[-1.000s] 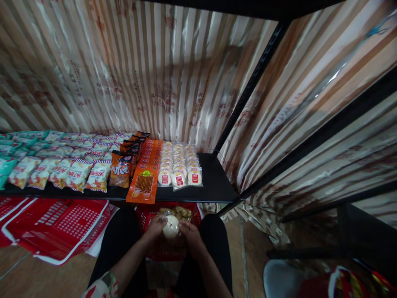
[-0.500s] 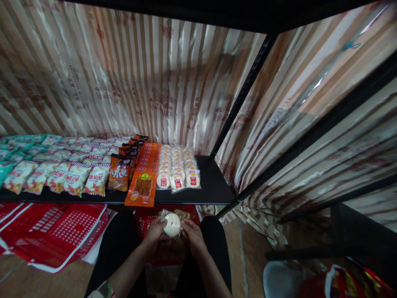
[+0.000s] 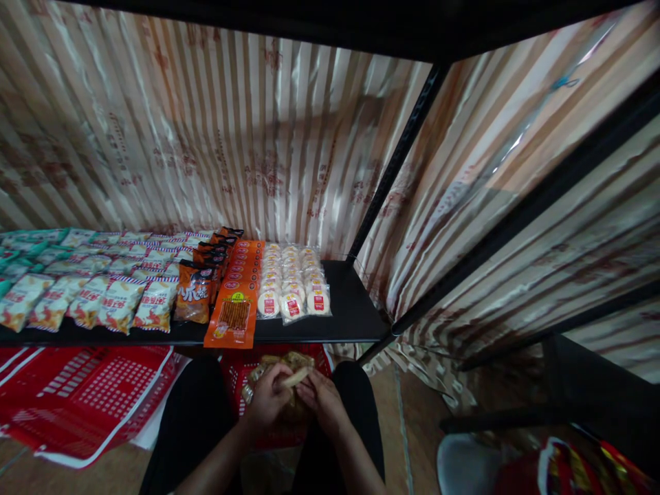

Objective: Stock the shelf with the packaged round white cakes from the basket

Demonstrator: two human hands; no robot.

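Observation:
Between my two hands is a round white cake in clear wrap (image 3: 295, 377), now seen nearly edge-on. My left hand (image 3: 269, 395) grips its left side and my right hand (image 3: 322, 397) pinches its right side. Both hands are over a red basket (image 3: 323, 359) between my knees, which holds brownish wrapped packets (image 3: 296, 359). In front, on a black shelf (image 3: 355, 313), similar wrapped white cakes (image 3: 293, 306) with red labels stand in three rows. Left of them lies an orange packet of brown sticks (image 3: 234, 313).
Further left on the shelf are orange-black bags (image 3: 193, 292), several white snack bags (image 3: 155, 302) and green bags (image 3: 10, 254). A red basket (image 3: 108, 392) lies below at left. Black shelf posts (image 3: 397, 161) and a striped curtain (image 3: 268, 137) enclose the back. A pale stool (image 3: 464, 460) stands lower right.
The wrapped cake has turned from face-up to nearly edge-on between my hands. More of the brownish packets in the basket shows. The view has shifted slightly.

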